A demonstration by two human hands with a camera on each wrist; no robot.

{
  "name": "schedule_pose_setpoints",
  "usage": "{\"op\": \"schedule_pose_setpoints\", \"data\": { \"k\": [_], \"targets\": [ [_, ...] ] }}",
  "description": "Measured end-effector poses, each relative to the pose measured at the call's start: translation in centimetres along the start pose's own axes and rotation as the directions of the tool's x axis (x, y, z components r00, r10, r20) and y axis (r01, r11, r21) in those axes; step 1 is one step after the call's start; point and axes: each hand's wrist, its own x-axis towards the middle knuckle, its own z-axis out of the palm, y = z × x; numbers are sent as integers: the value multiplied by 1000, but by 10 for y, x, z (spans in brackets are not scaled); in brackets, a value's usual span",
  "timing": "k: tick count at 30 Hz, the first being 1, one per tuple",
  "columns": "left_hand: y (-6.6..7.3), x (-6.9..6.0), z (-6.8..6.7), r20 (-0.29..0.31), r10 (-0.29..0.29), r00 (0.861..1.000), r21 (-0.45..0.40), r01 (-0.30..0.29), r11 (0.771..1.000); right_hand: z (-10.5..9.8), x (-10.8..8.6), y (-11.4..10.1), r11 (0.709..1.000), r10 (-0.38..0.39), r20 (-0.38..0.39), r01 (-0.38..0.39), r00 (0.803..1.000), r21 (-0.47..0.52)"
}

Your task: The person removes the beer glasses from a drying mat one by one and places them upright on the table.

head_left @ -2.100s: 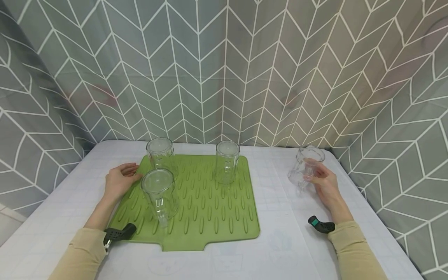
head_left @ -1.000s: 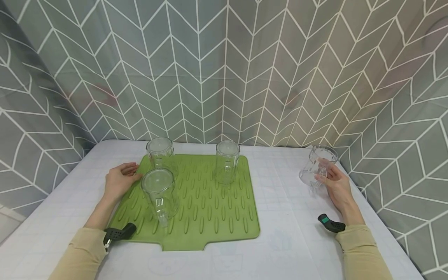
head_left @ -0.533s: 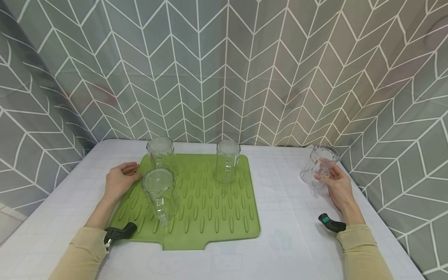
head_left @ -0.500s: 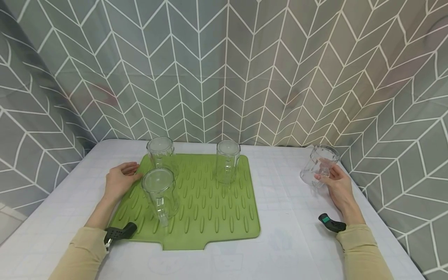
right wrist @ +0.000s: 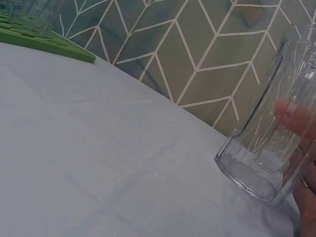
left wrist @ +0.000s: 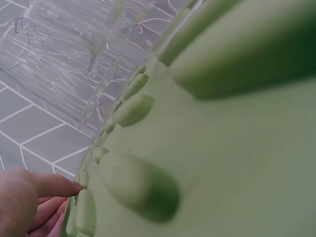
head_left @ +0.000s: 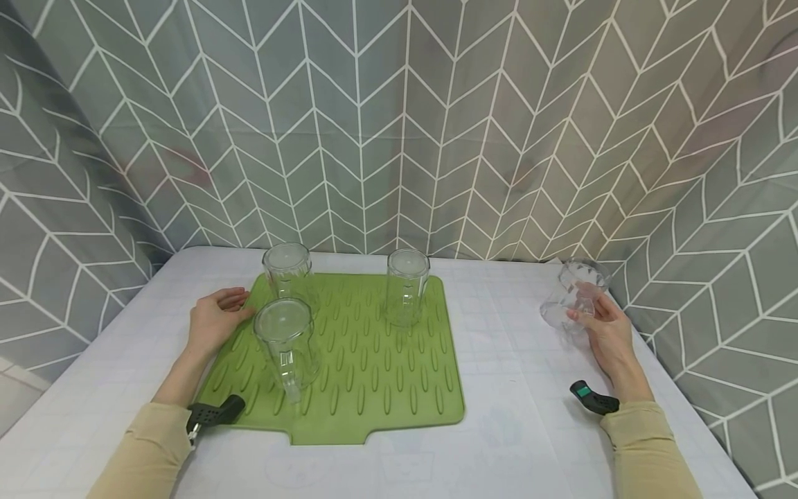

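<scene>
At the right back of the table, my right hand point(head_left: 607, 333) grips a clear glass mug point(head_left: 576, 294) by its handle. The mug leans a little, and in the right wrist view its lower rim point(right wrist: 247, 190) is at the white cloth; whether its full weight rests there I cannot tell. My left hand point(head_left: 215, 319) is at the left edge of a green drying mat point(head_left: 374, 388), thumb on the edge and fingers just beside or under it. Three more glass mugs stand upside down on the mat: back left point(head_left: 287, 270), front left point(head_left: 287, 339) and back right point(head_left: 406, 287).
A white cloth point(head_left: 499, 443) covers the table. Grey curtains point(head_left: 386, 125) with white zigzag lines hang close behind the table and along both sides. Each wrist carries a black strap mount point(head_left: 595, 400). Bare cloth lies between the mat and the held mug.
Since about two seconds ago my right hand has shifted the mug rightward. Over the last half second it has moved only slightly. My left hand and the mugs on the mat stay put.
</scene>
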Motion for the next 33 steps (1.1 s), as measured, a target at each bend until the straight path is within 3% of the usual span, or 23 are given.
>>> {"op": "schedule_pose_setpoints", "data": {
  "k": [10,18,33],
  "targets": [
    [0,-1,0,-4,9,1000,-4,-9,1000,1,0,-5,998,51,-115,-55,992,-33],
    [0,-1,0,-4,12,1000,-12,-12,1000,4,2,-11,987,110,-233,-134,966,-87],
    [2,-1,-1,-1,18,1000,-15,-18,1000,1,1,-10,998,58,-166,-63,984,-20]
  ]
}}
